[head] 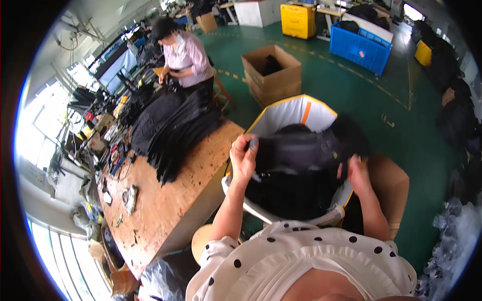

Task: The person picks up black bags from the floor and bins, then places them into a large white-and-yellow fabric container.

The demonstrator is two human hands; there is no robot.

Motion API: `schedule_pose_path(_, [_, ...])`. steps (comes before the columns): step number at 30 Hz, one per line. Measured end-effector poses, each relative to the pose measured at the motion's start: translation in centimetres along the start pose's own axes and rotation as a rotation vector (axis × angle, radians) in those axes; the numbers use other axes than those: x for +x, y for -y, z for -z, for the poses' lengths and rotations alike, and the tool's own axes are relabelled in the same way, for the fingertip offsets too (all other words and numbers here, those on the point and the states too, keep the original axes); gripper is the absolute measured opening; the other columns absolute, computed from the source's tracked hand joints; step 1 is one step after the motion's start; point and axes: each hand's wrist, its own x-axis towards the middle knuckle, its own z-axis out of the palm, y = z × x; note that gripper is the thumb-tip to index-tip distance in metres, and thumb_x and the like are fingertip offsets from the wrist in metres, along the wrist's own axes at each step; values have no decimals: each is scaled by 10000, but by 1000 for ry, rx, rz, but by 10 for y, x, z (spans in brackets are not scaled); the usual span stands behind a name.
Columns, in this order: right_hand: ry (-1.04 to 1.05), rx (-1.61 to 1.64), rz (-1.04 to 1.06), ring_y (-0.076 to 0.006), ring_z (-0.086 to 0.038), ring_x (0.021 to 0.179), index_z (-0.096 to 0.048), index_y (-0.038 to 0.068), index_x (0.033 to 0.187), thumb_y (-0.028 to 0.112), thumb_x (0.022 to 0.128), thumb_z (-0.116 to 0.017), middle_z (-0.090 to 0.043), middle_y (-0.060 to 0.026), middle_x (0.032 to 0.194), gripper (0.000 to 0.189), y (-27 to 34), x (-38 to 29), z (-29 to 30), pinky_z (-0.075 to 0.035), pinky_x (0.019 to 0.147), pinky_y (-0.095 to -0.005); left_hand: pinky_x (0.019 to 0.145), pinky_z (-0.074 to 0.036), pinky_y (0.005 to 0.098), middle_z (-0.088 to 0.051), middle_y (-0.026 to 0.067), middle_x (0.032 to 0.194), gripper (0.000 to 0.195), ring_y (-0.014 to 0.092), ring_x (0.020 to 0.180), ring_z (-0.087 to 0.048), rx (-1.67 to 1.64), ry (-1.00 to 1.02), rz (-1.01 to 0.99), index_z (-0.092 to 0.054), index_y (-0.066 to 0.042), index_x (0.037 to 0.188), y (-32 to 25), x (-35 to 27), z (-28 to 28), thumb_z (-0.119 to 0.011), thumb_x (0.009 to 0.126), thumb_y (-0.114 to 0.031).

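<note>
A piece of black fabric is stretched between my two hands, blurred as if in motion. My left hand is closed on its left end. At the other end is my right hand, too blurred to show whether its fingers grip the cloth. Beneath the fabric stands a white-lined fabric bin with yellow edging and an orange stripe, with more black cloth inside.
A wooden worktable on the left bears a pile of black garments; a co-worker stands at its far side. Cardboard boxes stand beyond the bin and to its right. Farther off is a blue plastic crate.
</note>
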Motion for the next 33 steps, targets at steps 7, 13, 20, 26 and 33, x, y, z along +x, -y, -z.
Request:
schedule_pose_path(7, [619,-683,826,-245,-581,935,-604,39,979,109,727,-660,-604,-93,978,268,95,-83,-92,-442,824,-346,758,-368,366,-584,52,792,265,237,789,-546,673,514,-686,-593,-85,795,-49,-15,-57,-651,537,-65])
schedule_pose_path(13, [306,-1157,744,-228,-588,663,-326,59,1306,189,660,-694,-581,-94,793,755,49,-40,-122,-452,532,-322,790,-375,379,-576,69,822,396,251,800,-546,534,620,-678,-582,-46,866,-46,-27,-64,-673,481,-68])
schedule_pose_path(20, [362,-1110,918,-221,-561,456,-535,58,1122,128,680,-643,-559,-65,554,460,39,-29,-124,-427,409,-314,1000,-270,459,-447,147,1270,648,342,1195,-394,796,259,-490,-521,-78,1166,23,-60,-4,-535,527,26])
schedule_pose_path(26, [594,-1153,915,-223,-605,617,-580,76,1068,120,737,-594,-606,-115,719,334,56,-45,-128,-484,544,-313,1053,-145,471,-370,175,1340,634,373,1296,-230,179,402,-377,-428,-34,1267,38,-43,5,-505,770,-419])
schedule_pose_path(33, [1093,-775,365,-212,-588,622,-627,16,970,159,799,-605,-621,-133,769,225,42,-25,-83,-465,581,-285,1023,-141,515,-494,125,1218,812,339,1248,-306,-10,1130,-265,-545,-31,1139,-5,-22,6,-451,699,-707])
